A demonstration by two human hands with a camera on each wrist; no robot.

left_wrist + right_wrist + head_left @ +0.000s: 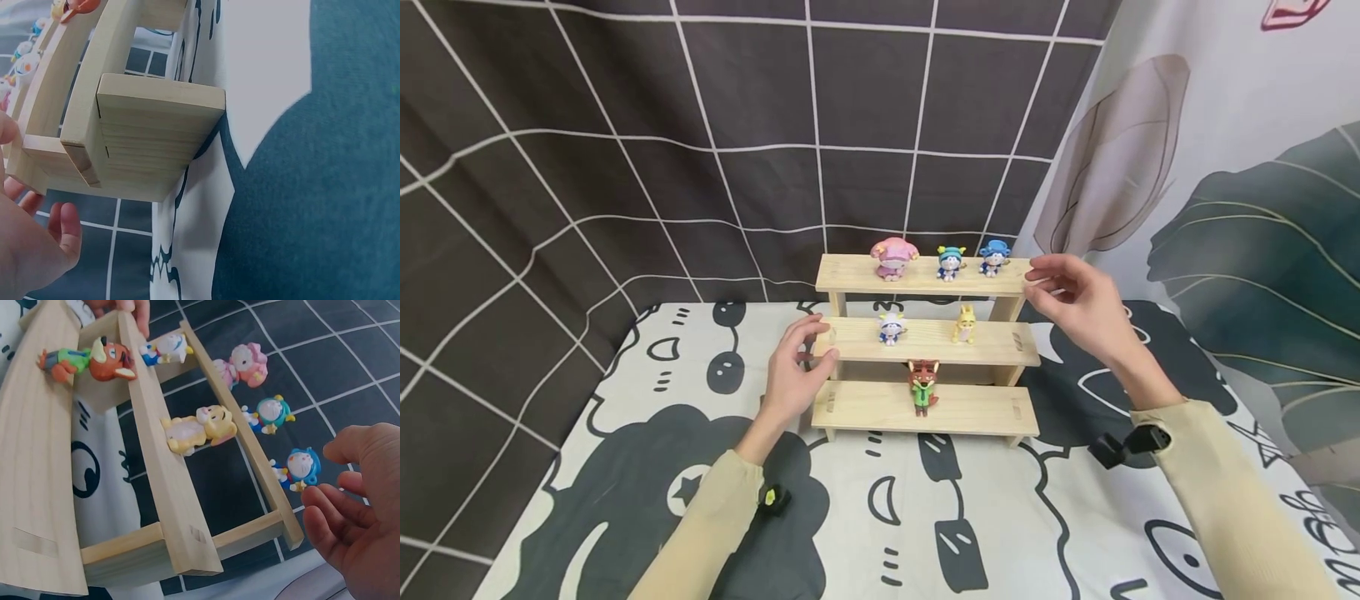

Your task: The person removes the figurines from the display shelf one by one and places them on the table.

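A three-tier wooden display stand (880,348) stands on the patterned cloth. My left hand (795,367) grips the left end of its middle tier, thumb toward the front and fingers behind. At the right end of the top tier is my right hand (1078,304), its fingers loosely bent and fingertips close to the board, holding nothing. The top tier bears a pink figurine (893,258), a teal-hatted figurine (951,263) and a blue-hatted figurine (299,467). On the middle tier are a white-hatted figurine (891,328) and a yellow rabbit figurine (199,430). A fox figurine (922,388) stands on the bottom tier.
A dark grid-patterned curtain (745,108) hangs behind the stand, and a pale leaf-print curtain (1225,208) hangs at the right. The black-and-white cartoon cloth (880,533) covers the surface in front and at both sides.
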